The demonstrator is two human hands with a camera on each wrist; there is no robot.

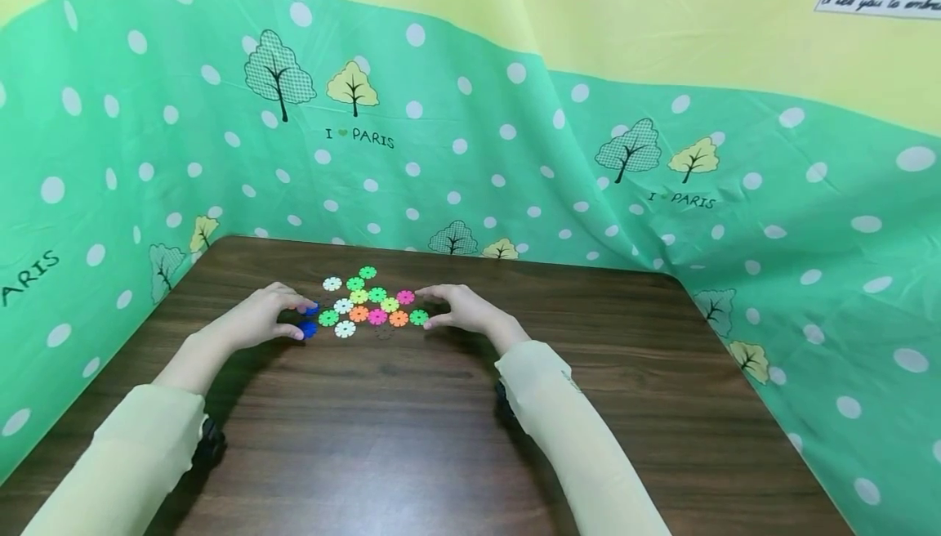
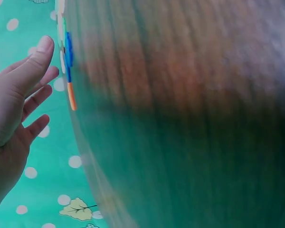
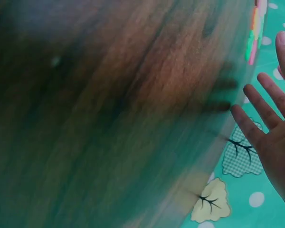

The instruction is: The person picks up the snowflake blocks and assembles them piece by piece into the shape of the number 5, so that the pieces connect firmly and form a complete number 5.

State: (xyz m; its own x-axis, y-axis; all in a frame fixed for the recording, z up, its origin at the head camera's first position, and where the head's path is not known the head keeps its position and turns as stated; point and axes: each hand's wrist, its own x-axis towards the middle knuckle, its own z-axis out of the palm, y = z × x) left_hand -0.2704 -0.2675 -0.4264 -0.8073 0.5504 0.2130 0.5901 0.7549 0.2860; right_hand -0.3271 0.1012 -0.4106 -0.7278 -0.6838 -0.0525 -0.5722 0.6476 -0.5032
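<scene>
A cluster of flat, notched plastic discs in several colours lies on the wooden table, among them a pink disc (image 1: 377, 318) and a white disc (image 1: 345, 329). At its left side is my left hand (image 1: 266, 317), thumb and fingers spread around two blue discs (image 1: 307, 329), partly covering them. In the left wrist view, my left hand (image 2: 19, 95) shows spaced fingers. My right hand (image 1: 465, 310) stands at the cluster's right end, fingertips beside a green disc (image 1: 418, 317) and a pink one (image 1: 406, 297). Its fingers look straight and apart in the right wrist view (image 3: 273, 114).
The dark wooden table (image 1: 441, 422) reaches back to a green and yellow cloth (image 1: 456, 111) printed with dots and trees, hanging behind and along both sides. Black bands (image 1: 211, 442) show under the sleeves.
</scene>
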